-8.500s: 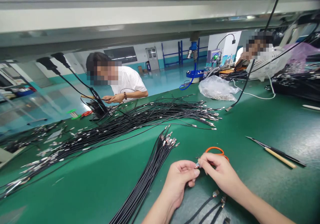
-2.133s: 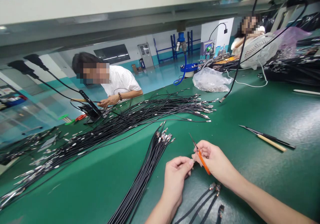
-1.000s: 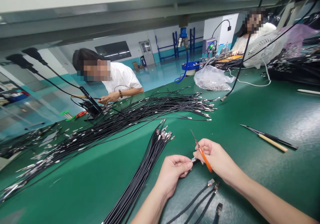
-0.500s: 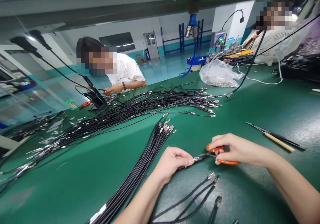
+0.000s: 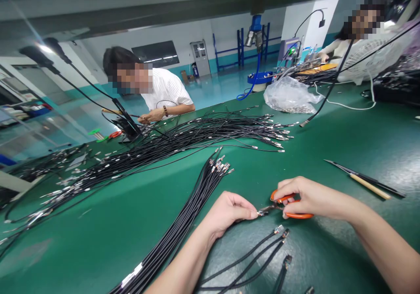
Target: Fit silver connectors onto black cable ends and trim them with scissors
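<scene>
The left hand (image 5: 229, 211) pinches a tiny shiny metal cable tip (image 5: 261, 213). At its 3 o'clock, the right hand (image 5: 310, 196) grips small scissors (image 5: 297, 215) with smooth round orange handles.

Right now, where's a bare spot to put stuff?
Bare table: between the plastic bag, the thin tools and the right hand holding scissors; also front left, between the cable pile and the cable bundle. Crowded: loose cables by the left hand, which pinches a cable end.

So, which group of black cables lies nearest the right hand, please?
The few loose cables just below it; the tidy bundle and far heap lie further left.
</scene>
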A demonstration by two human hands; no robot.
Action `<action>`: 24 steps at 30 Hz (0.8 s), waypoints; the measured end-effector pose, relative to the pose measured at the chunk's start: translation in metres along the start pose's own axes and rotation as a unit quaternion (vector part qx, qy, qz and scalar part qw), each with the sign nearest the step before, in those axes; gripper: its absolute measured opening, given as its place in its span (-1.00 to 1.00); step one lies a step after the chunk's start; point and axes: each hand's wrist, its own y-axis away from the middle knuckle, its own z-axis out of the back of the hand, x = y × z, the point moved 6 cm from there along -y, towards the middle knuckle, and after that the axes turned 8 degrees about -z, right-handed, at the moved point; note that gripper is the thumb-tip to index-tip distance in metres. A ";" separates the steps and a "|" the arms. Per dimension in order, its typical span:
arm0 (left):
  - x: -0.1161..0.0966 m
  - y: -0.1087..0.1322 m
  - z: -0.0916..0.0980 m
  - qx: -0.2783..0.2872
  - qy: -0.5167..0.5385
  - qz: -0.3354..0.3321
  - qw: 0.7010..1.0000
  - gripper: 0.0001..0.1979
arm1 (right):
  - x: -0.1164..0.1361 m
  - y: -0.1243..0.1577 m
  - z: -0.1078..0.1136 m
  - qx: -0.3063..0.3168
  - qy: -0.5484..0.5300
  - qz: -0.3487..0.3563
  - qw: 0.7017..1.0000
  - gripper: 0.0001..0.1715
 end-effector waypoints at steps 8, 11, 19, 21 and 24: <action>-0.001 0.001 -0.001 0.001 0.005 0.005 1.000 -0.86 | -0.001 0.001 -0.003 0.011 -0.007 -0.011 1.000 -0.93; 0.000 0.002 -0.001 0.000 0.006 0.008 1.000 -0.87 | -0.002 -0.001 -0.003 0.010 -0.009 -0.010 1.000 -0.91; 0.002 0.001 -0.002 0.011 0.012 0.008 1.000 -0.87 | 0.001 -0.002 -0.002 0.001 -0.012 0.001 1.000 -0.89; 0.001 0.001 -0.002 0.011 0.013 0.010 1.000 -0.87 | 0.001 -0.001 -0.002 0.000 -0.014 0.004 1.000 -0.88; 0.001 0.001 -0.002 0.010 0.014 0.016 1.000 -0.87 | 0.001 -0.001 -0.002 0.000 -0.016 0.006 1.000 -0.89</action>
